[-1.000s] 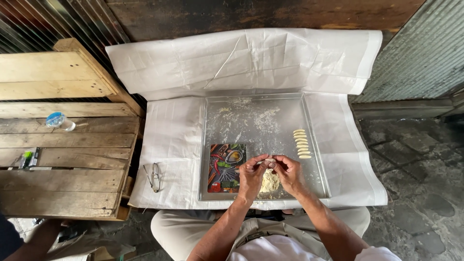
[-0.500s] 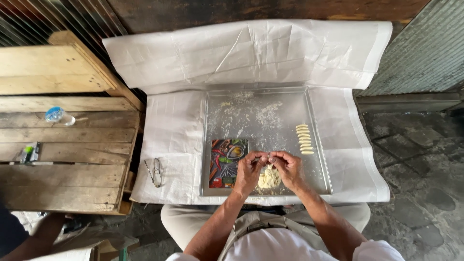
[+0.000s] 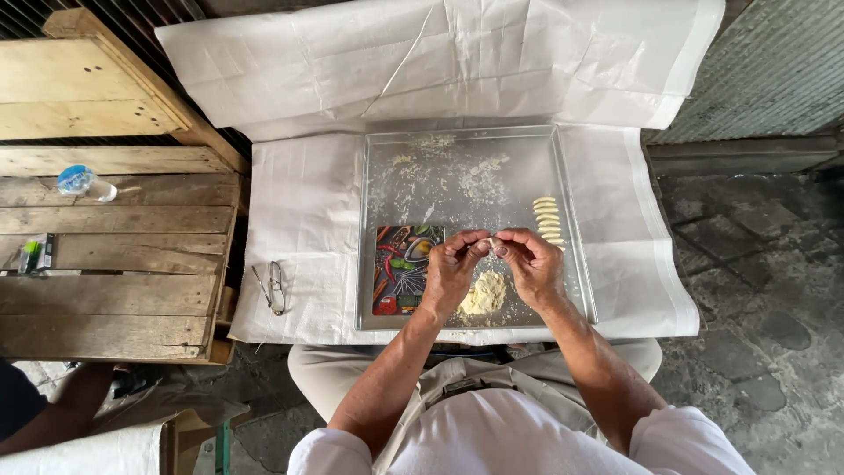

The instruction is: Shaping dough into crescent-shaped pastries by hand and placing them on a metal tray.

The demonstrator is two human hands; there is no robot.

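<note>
A small piece of pale dough [image 3: 491,241] is pinched between the fingertips of both hands, held just above the metal tray [image 3: 380,189]. The left hand [image 3: 453,268] is curled, thumb and forefinger closed on the left end of the piece. The right hand [image 3: 532,262] is likewise curled, thumb and forefinger closed on the right end. The fingertips of the two hands nearly meet.

Directly below the hands, between the wrists, a lump of dough [image 3: 484,294] rests on the tray floor. Just beyond the right hand lies a row of shaped dough pieces [image 3: 548,220], stacked side by side. Just left of the left hand, a colourful printed board [image 3: 400,280] lies flat in the tray. Flour dusting [image 3: 457,176] covers the tray beyond the hands.

The tray sits on white paper sheeting [image 3: 303,220]. Well left of the left hand, a pair of spectacles [image 3: 272,287] lies on the paper; farther left, a plastic bottle [image 3: 83,182] lies on wooden planks [image 3: 114,290].
</note>
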